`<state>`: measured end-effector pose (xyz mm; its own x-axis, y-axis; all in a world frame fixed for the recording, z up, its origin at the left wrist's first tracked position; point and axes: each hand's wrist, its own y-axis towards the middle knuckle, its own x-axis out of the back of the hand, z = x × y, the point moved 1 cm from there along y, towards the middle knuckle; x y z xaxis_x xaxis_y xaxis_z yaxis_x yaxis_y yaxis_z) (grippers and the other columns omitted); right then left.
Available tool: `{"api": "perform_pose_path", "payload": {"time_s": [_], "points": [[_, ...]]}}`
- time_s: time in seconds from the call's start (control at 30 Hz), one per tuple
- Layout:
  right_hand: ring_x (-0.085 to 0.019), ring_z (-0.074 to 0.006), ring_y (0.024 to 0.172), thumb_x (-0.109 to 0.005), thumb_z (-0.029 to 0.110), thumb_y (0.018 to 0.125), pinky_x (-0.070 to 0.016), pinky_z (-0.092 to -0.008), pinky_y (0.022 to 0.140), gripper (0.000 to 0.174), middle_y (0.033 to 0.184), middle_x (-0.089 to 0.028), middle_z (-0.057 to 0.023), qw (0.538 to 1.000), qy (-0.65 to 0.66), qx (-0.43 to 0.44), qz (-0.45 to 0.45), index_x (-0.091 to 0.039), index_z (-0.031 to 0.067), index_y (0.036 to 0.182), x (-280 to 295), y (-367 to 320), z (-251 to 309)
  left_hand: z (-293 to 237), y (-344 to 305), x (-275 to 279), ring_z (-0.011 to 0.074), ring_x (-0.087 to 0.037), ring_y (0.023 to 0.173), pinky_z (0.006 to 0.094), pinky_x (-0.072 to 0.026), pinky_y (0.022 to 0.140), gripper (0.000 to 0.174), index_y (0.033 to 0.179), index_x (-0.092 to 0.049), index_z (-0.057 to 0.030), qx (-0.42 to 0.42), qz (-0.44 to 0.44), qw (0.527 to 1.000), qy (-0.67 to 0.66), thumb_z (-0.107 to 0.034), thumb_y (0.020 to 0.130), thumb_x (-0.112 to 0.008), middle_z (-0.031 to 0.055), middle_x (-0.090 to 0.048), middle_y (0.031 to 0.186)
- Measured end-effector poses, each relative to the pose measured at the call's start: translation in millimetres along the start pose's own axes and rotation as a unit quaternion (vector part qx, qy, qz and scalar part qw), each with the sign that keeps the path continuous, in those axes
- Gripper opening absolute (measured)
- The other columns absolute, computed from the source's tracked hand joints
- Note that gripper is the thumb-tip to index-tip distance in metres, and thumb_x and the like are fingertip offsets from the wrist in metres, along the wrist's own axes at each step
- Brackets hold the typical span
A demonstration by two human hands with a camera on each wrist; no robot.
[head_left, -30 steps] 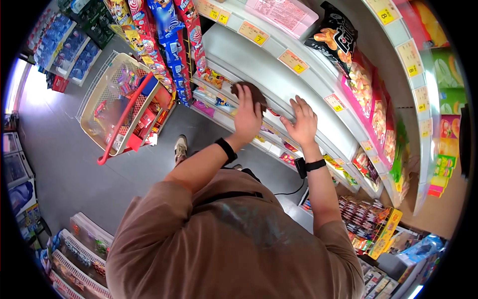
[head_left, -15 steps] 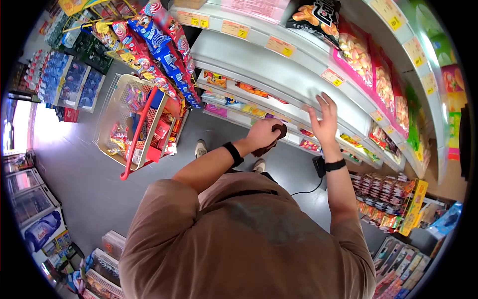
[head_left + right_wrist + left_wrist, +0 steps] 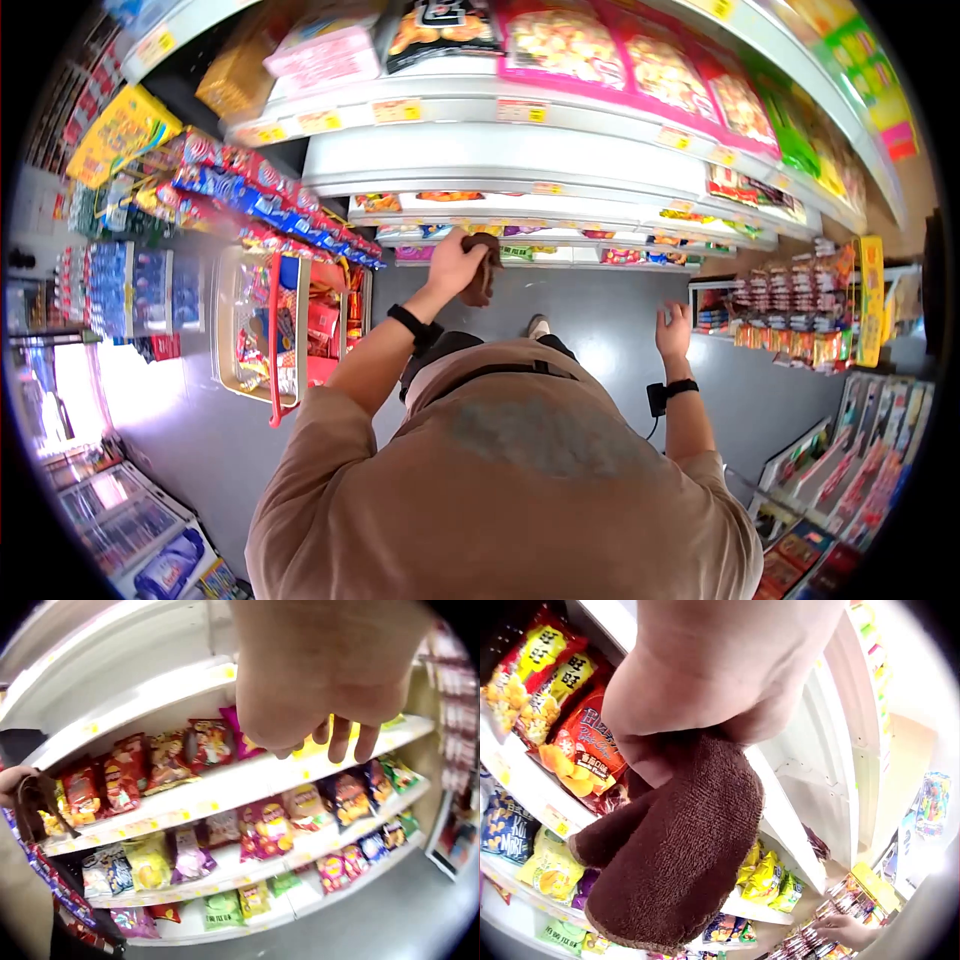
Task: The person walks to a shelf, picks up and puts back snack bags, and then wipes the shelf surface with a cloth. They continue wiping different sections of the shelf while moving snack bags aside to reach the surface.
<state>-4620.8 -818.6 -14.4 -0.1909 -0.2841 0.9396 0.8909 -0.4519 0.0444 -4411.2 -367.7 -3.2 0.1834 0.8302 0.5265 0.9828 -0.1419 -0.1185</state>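
Note:
My left hand grips a dark brown cloth in front of the lower snack shelves. In the left wrist view the terry cloth hangs folded from the curled fingers of the left hand, partly covering the chip bags behind it. My right hand is well off to the right, holding nothing, its fingers loosely bent. The right wrist view has the right hand at the top, fingers hanging down before the shelves, while the left hand and brown cloth show at the left edge.
White shelves curve across the front, with snack bags above and chip bags below. At left stands a loaded shopping cart with a red handle, beside hanging candy strips. A rack of small packets stands right.
My left hand lay over the cloth at the shelf edge, then gathered it up and drew it away. The right hand has left the shelf and dropped to the right. The head view has turned.

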Motion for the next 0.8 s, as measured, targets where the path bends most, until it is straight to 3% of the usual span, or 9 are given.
{"api": "perform_pose_path", "payload": {"time_s": [0.13,0.2,0.27,0.4,0.5,0.6,0.73,0.77,0.8], "points": [[-0.061,-0.0390,0.095,-0.059,0.015,0.085,-0.0498,-0.0455,0.086,0.020,0.106,-0.062,-0.0210,0.992,-0.040,-0.110,0.044,-0.068,0.0054,0.100,-46,-71,-98,3,-1,4,0.0375,-0.063,0.082,0.0403,-0.0501,0.072,0.034,0.094,-0.057,0.0001,0.053,0.017,0.998,-0.026,-0.029,0.080,-0.068,0.0210,-0.064,0.086],[-0.063,-0.0397,0.095,-0.055,0.019,0.085,-0.0513,-0.0459,0.086,0.021,0.103,-0.066,-0.0211,0.959,-0.173,-0.066,0.214,-0.072,0.0078,0.095,-109,-114,-191,6,-1,1,0.0363,-0.063,0.082,0.0396,-0.0499,0.073,0.033,0.095,-0.057,0.0005,0.044,0.018,0.999,-0.018,-0.028,0.080,-0.067,0.0207,-0.064,0.086],[-0.064,-0.0394,0.096,-0.055,0.024,0.084,-0.0516,-0.0456,0.087,0.025,0.102,-0.068,-0.0191,0.912,-0.216,-0.127,0.325,-0.073,0.0082,0.092,-124,-155,-206,9,1,-1,0.0350,-0.063,0.082,0.0390,-0.0497,0.074,0.032,0.095,-0.056,0.0008,0.034,0.021,0.999,-0.011,-0.026,0.080,-0.067,0.0205,-0.063,0.086],[-0.066,-0.0343,0.097,-0.065,0.032,0.079,-0.0526,-0.0404,0.087,0.029,0.103,-0.070,-0.0154,0.883,-0.062,-0.281,0.371,-0.074,0.0103,0.096,-107,-205,-168,10,-3,-11,0.0283,-0.061,0.078,0.0366,-0.0491,0.073,0.029,0.094,-0.057,0.0006,0.015,0.037,0.999,-0.023,-0.021,0.078,-0.068,0.0170,-0.062,0.083],[-0.067,-0.0336,0.093,-0.069,0.034,0.076,-0.0530,-0.0399,0.084,0.033,0.099,-0.071,-0.0163,0.896,-0.004,-0.288,0.339,-0.073,0.0064,0.094,-112,-214,-157,20,-2,-21,0.0201,-0.057,0.072,0.0332,-0.0476,0.070,0.026,0.093,-0.056,0.0002,-0.003,0.039,0.999,-0.004,-0.017,0.078,-0.069,0.0118,-0.060,0.078],[-0.067,-0.0338,0.088,-0.071,0.035,0.075,-0.0531,-0.0398,0.080,0.036,0.093,-0.071,-0.0178,0.900,0.058,-0.291,0.319,-0.073,0.0024,0.091,-104,-206,-143,35,1,-36,0.0297,-0.064,0.082,0.0366,-0.0502,0.076,0.032,0.097,-0.058,-0.0002,0.023,0.060,0.998,0.000,-0.021,0.075,-0.070,0.0175,-0.066,0.088],[-0.066,-0.0340,0.085,-0.072,0.039,0.072,-0.0527,-0.0416,0.078,0.041,0.089,-0.070,-0.0194,0.915,0.059,-0.257,0.306,-0.072,0.0005,0.087,-86,-187,-123,28,-2,-47,0.0296,-0.064,0.084,0.0370,-0.0502,0.076,0.034,0.097,-0.059,-0.0005,0.037,0.089,0.995,-0.014,-0.022,0.075,-0.071,0.0173,-0.066,0.089],[-0.066,-0.0335,0.085,-0.072,0.044,0.071,-0.0524,-0.0419,0.079,0.046,0.089,-0.070,-0.0186,0.914,0.082,-0.244,0.313,-0.072,0.0008,0.087,-92,-186,-130,35,-1,-53,0.0144,-0.054,0.071,0.0296,-0.0462,0.066,0.027,0.094,-0.057,-0.0004,0.000,0.079,0.997,-0.016,-0.016,0.077,-0.071,0.0067,-0.059,0.075],[-0.066,-0.0334,0.086,-0.072,0.045,0.071,-0.0523,-0.0419,0.079,0.046,0.089,-0.070,-0.0183,0.909,0.081,-0.255,0.320,-0.072,0.0010,0.087,-89,-182,-126,32,-2,-51,0.0191,-0.057,0.075,0.0319,-0.0474,0.070,0.029,0.095,-0.058,-0.0004,0.003,0.077,0.997,-0.003,-0.018,0.076,-0.071,0.0101,-0.061,0.080]]}}
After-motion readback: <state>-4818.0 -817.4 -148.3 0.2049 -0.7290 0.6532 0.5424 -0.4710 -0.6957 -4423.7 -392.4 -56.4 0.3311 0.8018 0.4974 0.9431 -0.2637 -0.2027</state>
